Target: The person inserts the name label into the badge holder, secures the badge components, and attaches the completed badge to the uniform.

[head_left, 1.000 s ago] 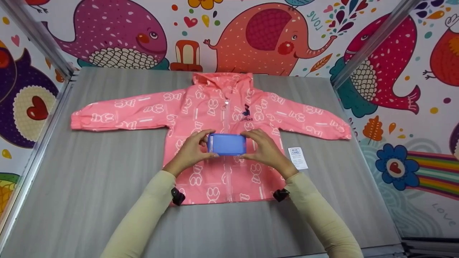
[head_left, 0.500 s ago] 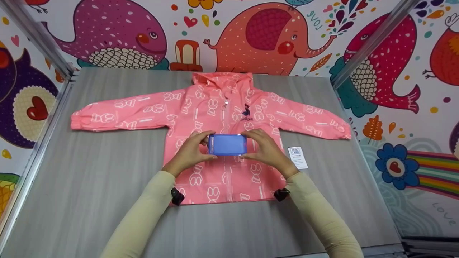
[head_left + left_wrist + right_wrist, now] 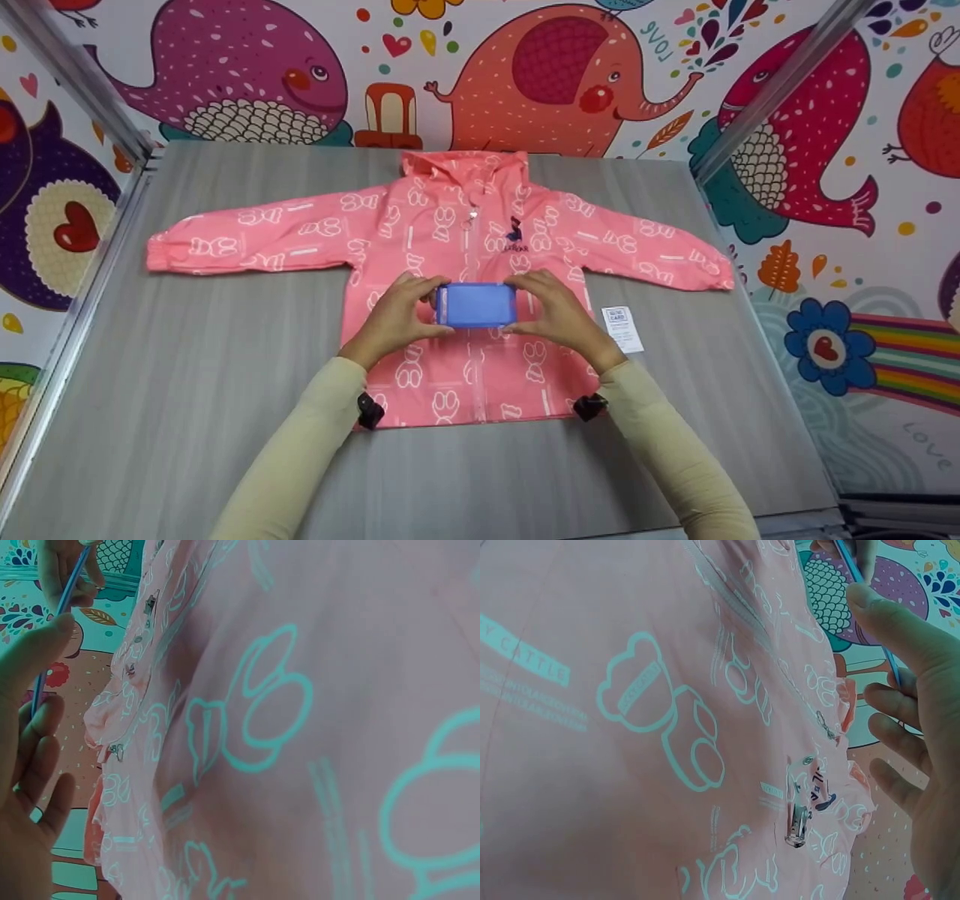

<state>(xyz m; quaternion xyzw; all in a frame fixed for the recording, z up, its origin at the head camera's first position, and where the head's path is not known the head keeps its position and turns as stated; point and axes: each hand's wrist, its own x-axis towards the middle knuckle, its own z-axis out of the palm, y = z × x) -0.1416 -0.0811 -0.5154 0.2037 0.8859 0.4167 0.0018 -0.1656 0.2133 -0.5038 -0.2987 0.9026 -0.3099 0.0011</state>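
Note:
A flat blue rectangular piece, card-like with a clear strip along one side, is held level between both hands over the jacket's front. My left hand pinches its left end between thumb and fingers. The opposite end is pinched by my right hand. Seen nearly edge-on in the left wrist view, the blue piece looks very thin. Beneath the hands a pink hooded jacket with white printed figures lies spread, front up, sleeves out. A small shiny silver object shows on the jacket near the dark logo in the right wrist view.
A white printed tag lies on the grey table beside the jacket's right side. Colourful printed panels stand behind and at both sides, with metal posts at the corners.
The blue piece sits very slightly lower in the head view. Both hands keep their pinch on it, and the jacket and tag lie as before.

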